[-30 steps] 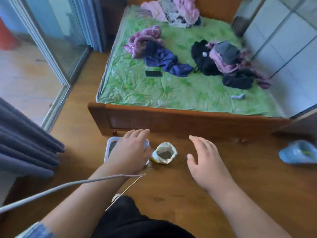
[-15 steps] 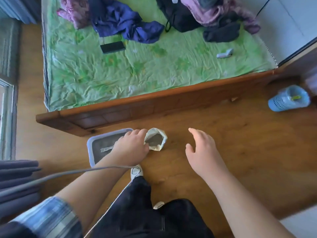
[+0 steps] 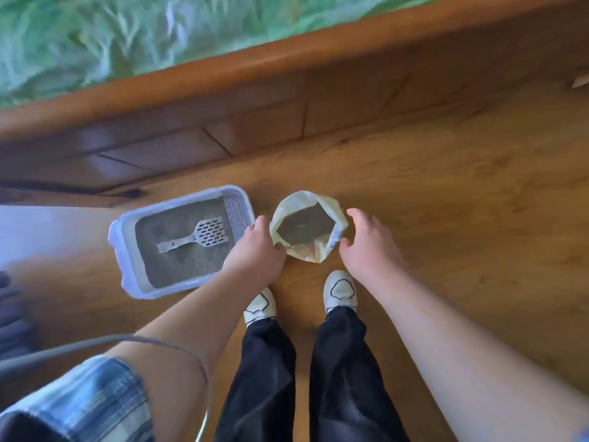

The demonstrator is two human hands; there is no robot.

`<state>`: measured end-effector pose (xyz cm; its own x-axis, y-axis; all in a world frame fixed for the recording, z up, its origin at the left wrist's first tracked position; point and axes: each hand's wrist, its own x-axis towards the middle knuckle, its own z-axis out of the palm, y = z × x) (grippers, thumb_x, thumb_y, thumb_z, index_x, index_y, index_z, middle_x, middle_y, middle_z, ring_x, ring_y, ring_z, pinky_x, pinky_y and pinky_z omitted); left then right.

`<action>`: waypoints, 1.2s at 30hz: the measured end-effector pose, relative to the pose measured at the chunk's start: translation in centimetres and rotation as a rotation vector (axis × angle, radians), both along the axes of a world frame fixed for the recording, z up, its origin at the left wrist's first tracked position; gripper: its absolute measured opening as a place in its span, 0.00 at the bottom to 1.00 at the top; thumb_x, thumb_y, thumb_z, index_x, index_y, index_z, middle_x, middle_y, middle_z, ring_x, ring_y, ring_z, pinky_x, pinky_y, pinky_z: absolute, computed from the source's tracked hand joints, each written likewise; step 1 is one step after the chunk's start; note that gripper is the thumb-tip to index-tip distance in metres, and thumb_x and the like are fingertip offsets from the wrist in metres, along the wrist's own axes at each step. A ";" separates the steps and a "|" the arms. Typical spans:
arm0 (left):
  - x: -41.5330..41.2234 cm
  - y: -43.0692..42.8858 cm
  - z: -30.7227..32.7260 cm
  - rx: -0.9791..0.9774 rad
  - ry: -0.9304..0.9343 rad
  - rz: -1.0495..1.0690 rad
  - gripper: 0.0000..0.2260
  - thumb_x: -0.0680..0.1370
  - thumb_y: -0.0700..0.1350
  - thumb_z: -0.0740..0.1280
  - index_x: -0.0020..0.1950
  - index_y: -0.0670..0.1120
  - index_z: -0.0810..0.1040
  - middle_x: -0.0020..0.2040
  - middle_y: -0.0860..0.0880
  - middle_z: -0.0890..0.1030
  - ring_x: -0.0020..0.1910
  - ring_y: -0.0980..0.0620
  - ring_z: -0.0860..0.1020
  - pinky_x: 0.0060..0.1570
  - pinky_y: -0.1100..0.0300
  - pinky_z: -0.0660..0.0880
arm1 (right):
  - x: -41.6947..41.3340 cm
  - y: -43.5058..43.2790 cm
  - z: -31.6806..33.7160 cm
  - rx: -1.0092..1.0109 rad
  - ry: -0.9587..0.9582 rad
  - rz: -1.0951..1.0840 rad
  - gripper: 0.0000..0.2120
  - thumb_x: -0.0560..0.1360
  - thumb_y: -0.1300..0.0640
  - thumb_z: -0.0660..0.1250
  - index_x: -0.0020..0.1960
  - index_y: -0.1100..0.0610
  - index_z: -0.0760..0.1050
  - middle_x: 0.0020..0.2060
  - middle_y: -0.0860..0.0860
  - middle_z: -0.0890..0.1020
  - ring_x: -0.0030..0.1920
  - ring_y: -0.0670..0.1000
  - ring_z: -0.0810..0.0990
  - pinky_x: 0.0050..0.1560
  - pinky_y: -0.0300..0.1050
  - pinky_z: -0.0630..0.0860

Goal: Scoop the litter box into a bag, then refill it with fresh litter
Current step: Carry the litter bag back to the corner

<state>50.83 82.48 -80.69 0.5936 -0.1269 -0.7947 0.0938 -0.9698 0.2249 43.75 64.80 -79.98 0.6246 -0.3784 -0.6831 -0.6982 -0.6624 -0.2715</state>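
Note:
A pale blue litter box (image 3: pixel 115 240) filled with grey litter sits on the wooden floor at my left. A white slotted scoop (image 3: pixel 204 236) lies flat on the litter. Right of the box stands a small pale yellow bag (image 3: pixel 306 200), its mouth open, with grey litter inside. My left hand (image 3: pixel 256 250) is between box and bag, fingers relaxed, thumb touching the bag's left rim. My right hand (image 3: pixel 366 247) curves beside the bag's right side with a small gap and holds nothing.
A wooden bed frame (image 3: pixel 287 59) with a green sheet (image 3: pixel 95 36) runs across the floor just behind the box and bag. My white shoes (image 3: pixel 339 290) stand right below the bag. A grey cable (image 3: pixel 95 342) hangs over my left forearm.
My view has dropped and come closer to the floor. My left hand moved off the litter box to the bag's left rim, and my right hand came in to the bag's right side.

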 end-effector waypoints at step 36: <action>-4.2 3.8 53.2 -0.498 -0.612 0.676 0.14 0.72 0.43 0.60 0.54 0.52 0.79 0.36 0.51 0.83 0.30 0.51 0.82 0.38 0.49 0.82 | -1.7 -3.8 54.7 0.254 -0.801 0.128 0.06 0.78 0.53 0.63 0.43 0.47 0.74 0.32 0.44 0.77 0.35 0.44 0.75 0.36 0.41 0.70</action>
